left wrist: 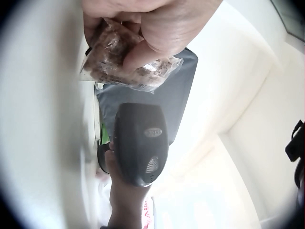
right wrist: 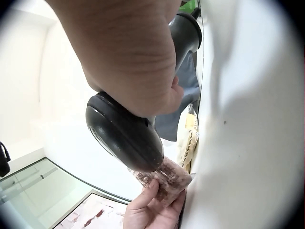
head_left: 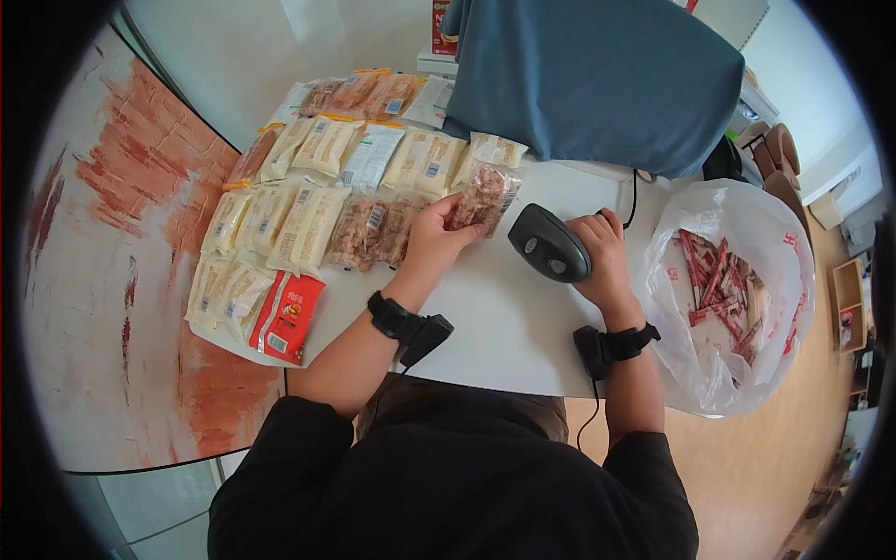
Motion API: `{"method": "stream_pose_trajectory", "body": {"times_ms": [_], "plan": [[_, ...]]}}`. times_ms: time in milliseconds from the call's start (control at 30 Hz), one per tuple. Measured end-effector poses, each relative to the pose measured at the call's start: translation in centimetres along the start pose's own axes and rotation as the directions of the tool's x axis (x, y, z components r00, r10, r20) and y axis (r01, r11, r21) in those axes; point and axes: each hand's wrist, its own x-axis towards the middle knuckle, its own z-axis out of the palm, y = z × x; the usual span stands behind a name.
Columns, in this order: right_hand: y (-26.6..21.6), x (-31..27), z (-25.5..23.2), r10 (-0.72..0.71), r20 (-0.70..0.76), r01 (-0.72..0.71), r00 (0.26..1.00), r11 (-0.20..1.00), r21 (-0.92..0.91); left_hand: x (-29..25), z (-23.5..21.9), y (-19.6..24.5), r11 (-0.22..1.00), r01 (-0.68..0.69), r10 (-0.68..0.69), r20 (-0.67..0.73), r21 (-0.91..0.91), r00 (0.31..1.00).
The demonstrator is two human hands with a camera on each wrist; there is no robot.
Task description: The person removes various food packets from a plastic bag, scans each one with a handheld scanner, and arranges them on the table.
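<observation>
In the head view the left hand (head_left: 437,245) pinches a clear packet of reddish-brown chunks (head_left: 485,198) by its left side, just over the white table. The right hand (head_left: 605,259) grips a black handheld scanner (head_left: 551,245), whose head faces the packet across a short gap. From the left wrist, the thumb lies across the crinkled packet (left wrist: 126,57), with the scanner (left wrist: 142,143) below it. In the right wrist view the scanner head (right wrist: 126,133) overlaps the packet (right wrist: 167,179), and the left hand's fingers (right wrist: 151,210) hold it.
Rows of packets (head_left: 313,222), mostly cream, cover the table's left side, with a red one (head_left: 287,317) at the front. A blue-grey cloth (head_left: 597,84) drapes a large object at the back. An open plastic bag (head_left: 672,327) of red-wrapped sticks stands right. A cable runs behind the right hand.
</observation>
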Motion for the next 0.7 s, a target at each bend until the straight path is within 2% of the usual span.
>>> {"method": "stream_pose_trajectory", "body": {"times_ms": [700], "plan": [[0.02, -0.03, -0.07, -0.003, 0.004, 0.003, 1.0, 1.0, -0.013, -0.14, 0.17, 0.39, 0.999, 0.012, -0.013, 0.014, 0.035, 1.0]]}}
